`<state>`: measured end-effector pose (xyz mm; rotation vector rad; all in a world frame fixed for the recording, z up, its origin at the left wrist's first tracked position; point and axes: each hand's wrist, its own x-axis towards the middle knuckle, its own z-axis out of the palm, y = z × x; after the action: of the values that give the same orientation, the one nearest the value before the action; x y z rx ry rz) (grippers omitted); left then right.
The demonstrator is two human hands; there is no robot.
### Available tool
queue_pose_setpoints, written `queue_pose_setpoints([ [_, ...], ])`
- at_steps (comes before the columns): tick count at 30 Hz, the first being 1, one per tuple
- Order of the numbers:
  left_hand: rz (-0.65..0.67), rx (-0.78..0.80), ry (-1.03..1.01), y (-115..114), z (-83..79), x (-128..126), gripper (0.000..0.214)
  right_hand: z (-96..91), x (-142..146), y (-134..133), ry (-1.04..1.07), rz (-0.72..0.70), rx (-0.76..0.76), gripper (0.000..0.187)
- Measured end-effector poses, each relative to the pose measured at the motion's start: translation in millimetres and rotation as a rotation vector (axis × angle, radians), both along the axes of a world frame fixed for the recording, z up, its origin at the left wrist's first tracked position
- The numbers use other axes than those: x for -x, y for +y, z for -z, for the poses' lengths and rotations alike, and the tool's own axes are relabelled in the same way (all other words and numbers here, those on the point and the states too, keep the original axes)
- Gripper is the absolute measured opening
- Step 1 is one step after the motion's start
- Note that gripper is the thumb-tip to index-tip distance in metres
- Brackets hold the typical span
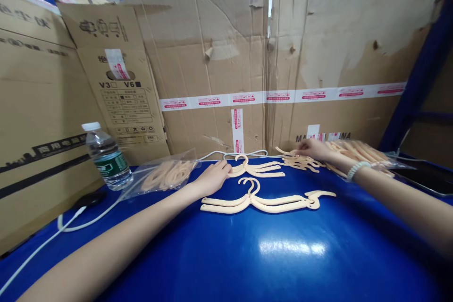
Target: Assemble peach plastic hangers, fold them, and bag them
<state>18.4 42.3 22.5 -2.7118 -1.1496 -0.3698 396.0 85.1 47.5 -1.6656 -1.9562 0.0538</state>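
Cream plastic hangers lie on a glossy blue table (276, 255). A small stack of hangers (262, 200) sits in the middle, and a second stack (256, 169) lies just behind it. My left hand (212, 177) rests palm down with loosely curled fingers on the left end of that rear stack. My right hand (313, 148) reaches into a loose pile of hangers (304, 161) at the back right, fingers bent down onto them. A white beaded bracelet (357, 169) is on my right wrist.
A clear bag of hangers (170, 173) lies at the left, another bag (364, 153) at the right. A water bottle (106, 155) stands at far left near a white cable (85, 217). Cardboard walls (219, 66) enclose the back. A dark tablet (428, 177) lies at the right edge.
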Motion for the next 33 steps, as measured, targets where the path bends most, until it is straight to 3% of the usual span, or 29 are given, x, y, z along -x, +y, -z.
queue_pose_setpoints([
  [4,0.008,0.005,-0.117,-7,-2.3,2,0.015,-9.2,10,-25,0.304,-0.040,-0.026,0.039],
  [8,0.018,-0.006,-0.256,-24,-5.2,9,0.015,-12.5,26,-70,0.544,-0.155,-0.020,0.041],
  [12,0.044,0.005,-0.384,-51,-2.9,12,0.013,-5.8,43,-112,0.906,-0.291,0.147,0.043],
  [15,0.072,0.019,-0.448,-69,2.6,9,0.017,6.6,54,-128,1.047,-0.259,0.236,0.044],
  [20,0.138,0.057,-0.535,-79,12.1,6,0.021,23.5,61,-135,1.045,-0.216,0.286,0.042],
  [24,0.126,0.088,-0.577,-79,16.2,8,0.024,22.7,59,-137,0.873,-0.206,0.253,0.041],
  [27,0.140,0.094,-0.592,-80,16.8,9,0.024,20.2,56,-139,0.874,-0.189,0.224,0.040],
  [33,0.148,0.113,-0.594,-79,18.0,10,0.023,22.6,57,-142,1.023,-0.267,0.423,0.030],
])
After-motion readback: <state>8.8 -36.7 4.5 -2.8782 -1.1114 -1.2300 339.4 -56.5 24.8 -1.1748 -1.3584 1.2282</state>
